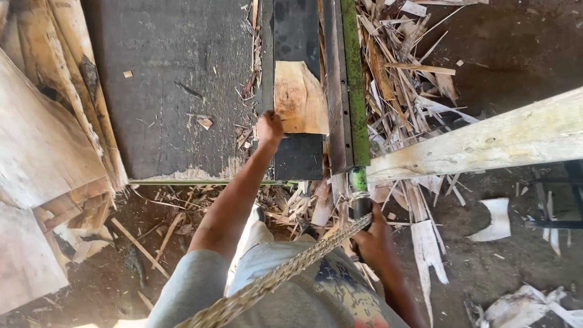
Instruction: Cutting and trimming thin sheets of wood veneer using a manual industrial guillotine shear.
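The person wears a short-sleeved grey cotton T-shirt (194, 285), its sleeve ending above the elbow toward seven o'clock, so both forearms are bare down to the left hand (269, 129) and right hand (371, 240). At six o'clock the shirt front carries a printed patch (340, 288) in dark blue, yellow and red.

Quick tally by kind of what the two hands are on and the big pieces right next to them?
Wood slab under the left hand: 1
Black-gripped lever handle in the right hand: 1
Braided rope: 1
Green rail: 1
Long pale beam: 1
Total: 5
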